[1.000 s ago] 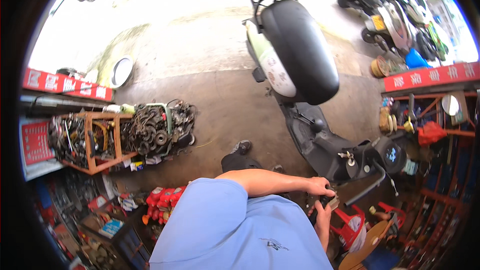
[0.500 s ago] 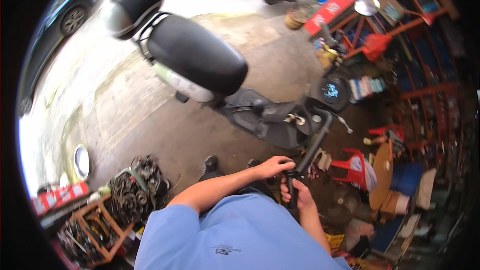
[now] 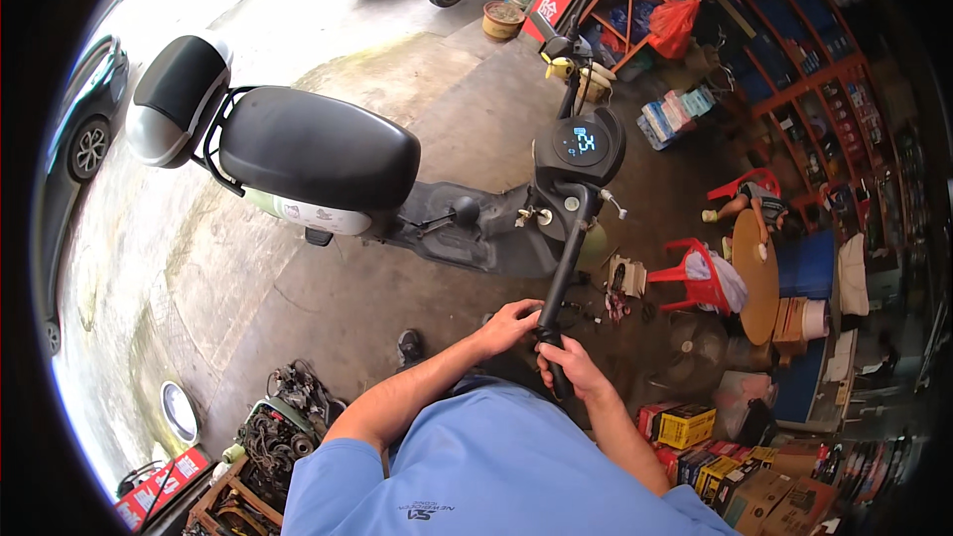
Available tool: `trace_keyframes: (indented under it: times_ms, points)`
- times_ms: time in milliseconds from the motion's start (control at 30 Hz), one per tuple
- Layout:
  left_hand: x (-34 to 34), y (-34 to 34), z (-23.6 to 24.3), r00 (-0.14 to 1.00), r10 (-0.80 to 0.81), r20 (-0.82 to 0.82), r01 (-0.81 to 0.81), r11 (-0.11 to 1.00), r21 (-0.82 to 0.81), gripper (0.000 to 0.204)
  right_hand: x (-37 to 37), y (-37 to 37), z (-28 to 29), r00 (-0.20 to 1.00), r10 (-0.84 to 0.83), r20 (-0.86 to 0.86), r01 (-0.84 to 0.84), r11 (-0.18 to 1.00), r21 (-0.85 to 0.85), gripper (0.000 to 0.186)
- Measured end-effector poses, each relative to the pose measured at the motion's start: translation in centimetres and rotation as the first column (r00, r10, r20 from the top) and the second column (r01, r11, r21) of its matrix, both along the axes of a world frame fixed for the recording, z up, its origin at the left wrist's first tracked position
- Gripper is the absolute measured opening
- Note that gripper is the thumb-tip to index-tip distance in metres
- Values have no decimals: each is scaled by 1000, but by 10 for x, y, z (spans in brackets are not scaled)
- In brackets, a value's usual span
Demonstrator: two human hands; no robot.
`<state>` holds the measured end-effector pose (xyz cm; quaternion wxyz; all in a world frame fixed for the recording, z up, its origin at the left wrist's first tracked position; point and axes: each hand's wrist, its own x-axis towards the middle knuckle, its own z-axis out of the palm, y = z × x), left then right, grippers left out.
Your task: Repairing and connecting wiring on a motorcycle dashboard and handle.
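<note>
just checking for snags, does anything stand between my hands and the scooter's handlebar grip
Nothing visible does. The right hand is closed around the black grip; the left hand is right beside the handlebar, though whether it touches is unclear.

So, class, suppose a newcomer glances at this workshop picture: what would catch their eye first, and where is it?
Probably the scooter, stretching from the upper left to the centre, with its lit display glowing just right of centre. Next, below the display, the person's right hand grips the near end of the handlebar, with the left hand close beside it. Farther right, a bright red chair stands by a round table.
</note>
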<state>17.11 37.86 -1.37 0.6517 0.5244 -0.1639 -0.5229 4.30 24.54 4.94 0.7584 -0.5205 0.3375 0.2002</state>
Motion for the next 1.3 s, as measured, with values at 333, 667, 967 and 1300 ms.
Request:
trace_keyframes:
  times_ms: [333, 667, 967, 1300]
  points:
    - [-7, -7, -17, 996, 28, 81, -30, 999, 17, 59, -1, 14, -7, 997, 43, -56, -63, 902, -427, 20]
    - [-7, -9, -30, 995, 29, 91, -30, 999, 13, 64, 1, 17, -7, 996, 66, -61, -89, 823, -562, 22]
    - [-5, -5, -16, 1000, 10, 21, -11, 999, 45, 59, 2, 13, -3, 999, 13, -49, -29, 940, -340, 19]
    - [5, 2, -7, 994, 4, -111, -8, 999, -33, 41, -3, -4, -1, 995, -96, -42, 99, 991, 89, 31]
